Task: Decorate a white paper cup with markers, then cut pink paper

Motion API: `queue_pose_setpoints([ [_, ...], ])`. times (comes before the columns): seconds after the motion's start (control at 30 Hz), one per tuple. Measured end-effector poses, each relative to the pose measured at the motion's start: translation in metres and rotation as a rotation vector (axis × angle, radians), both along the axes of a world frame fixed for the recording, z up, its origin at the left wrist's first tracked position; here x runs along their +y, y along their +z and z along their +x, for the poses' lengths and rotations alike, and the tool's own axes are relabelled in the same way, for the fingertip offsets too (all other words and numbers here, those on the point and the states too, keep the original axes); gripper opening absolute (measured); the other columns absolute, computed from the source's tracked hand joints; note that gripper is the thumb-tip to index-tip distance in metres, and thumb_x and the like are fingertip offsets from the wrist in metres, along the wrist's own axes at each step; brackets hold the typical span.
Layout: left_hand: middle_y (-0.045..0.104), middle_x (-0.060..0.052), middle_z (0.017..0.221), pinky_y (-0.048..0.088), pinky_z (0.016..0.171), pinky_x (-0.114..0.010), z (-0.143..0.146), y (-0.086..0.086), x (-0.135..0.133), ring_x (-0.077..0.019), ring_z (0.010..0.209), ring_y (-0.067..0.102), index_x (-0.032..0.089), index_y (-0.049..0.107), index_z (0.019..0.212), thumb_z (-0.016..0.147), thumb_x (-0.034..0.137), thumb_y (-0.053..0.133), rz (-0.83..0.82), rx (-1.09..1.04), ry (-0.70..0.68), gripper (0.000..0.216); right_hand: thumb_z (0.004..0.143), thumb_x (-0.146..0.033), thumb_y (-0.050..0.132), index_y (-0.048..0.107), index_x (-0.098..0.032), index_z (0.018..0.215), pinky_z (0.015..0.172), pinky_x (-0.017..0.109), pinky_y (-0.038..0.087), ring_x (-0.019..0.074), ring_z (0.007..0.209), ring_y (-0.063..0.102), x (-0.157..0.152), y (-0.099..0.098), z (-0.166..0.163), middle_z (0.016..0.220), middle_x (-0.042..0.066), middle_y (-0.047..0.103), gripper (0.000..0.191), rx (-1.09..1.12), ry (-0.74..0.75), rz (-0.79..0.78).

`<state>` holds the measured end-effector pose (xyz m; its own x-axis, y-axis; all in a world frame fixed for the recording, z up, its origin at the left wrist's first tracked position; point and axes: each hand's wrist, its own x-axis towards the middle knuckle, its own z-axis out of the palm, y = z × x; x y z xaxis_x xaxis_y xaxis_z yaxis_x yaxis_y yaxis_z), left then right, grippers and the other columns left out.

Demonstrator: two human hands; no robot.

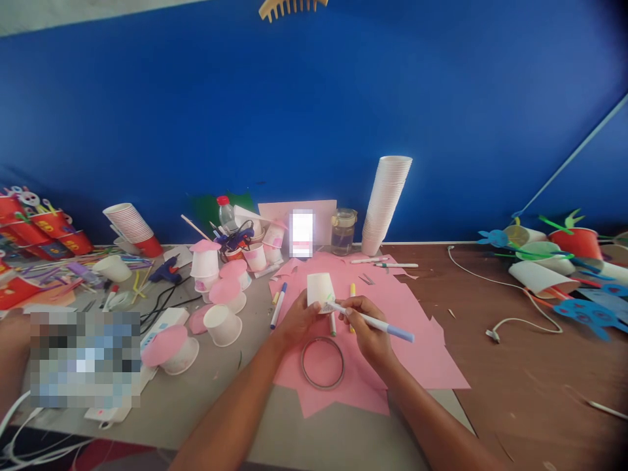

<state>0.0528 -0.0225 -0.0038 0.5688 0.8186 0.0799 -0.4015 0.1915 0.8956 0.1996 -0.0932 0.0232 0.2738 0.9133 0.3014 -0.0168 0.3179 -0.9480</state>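
I see left hand: fingers clamped on paper cup | right hand: fingers pinching marker, tip touching cup | beneath: pink paper

**Both hands raised, fingers closed**

Both forearms reach forward from the lower edge and converge. The left hand is curled, thumb uppermost — its fingers gripping. The right hand pinches in a writing grip — wrist bent inward.

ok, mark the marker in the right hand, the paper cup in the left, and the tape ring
marker [377, 323]: head view, mid-barrel.
paper cup [320, 286]: head view, side wall above the fingers.
tape ring [305, 370]: head view, left part of the rim.
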Motion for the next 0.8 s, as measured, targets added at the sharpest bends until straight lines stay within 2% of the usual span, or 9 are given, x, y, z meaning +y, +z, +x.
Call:
queue_pose_setpoints([
  [0.33,0.064,-0.007,0.095,0.048,0.085,-0.038,-0.0019,-0.0007,-0.0008,-0.0193,0.087,0.06,0.016,0.061,0.105,0.069,0.047,0.078,-0.043,-0.003,0.039,0.05,0.078,-0.029,0.057,0.06,-0.02,0.072,0.048,0.027,0.042,0.0148,0.055,0.053,0.0004,-0.0003,0.0003,0.063,0.001,0.061,0.011,0.028,0.002,0.004],
  [0.57,0.063,-0.008,0.102,0.048,0.089,-0.039,-0.0025,-0.0004,-0.001,-0.0211,0.095,0.06,0.016,0.06,0.107,0.069,0.047,0.077,-0.046,0.003,0.038,0.051,0.08,-0.028,0.055,0.061,-0.02,0.075,0.05,0.027,0.043,0.0145,0.056,0.053,0.0016,-0.0018,0.002,0.062,0.0,0.059,0.011,0.053,-0.028,0.007],
  [0.8,0.064,-0.007,0.094,0.049,0.084,-0.037,-0.0028,-0.0013,-0.0005,-0.0189,0.088,0.06,0.016,0.061,0.104,0.07,0.048,0.077,-0.045,0.005,0.035,0.049,0.078,-0.029,0.057,0.061,-0.02,0.073,0.049,0.027,0.042,0.0149,0.055,0.053,0.0007,-0.0013,0.0014,0.064,0.001,0.062,0.011,0.039,-0.004,-0.015],
])
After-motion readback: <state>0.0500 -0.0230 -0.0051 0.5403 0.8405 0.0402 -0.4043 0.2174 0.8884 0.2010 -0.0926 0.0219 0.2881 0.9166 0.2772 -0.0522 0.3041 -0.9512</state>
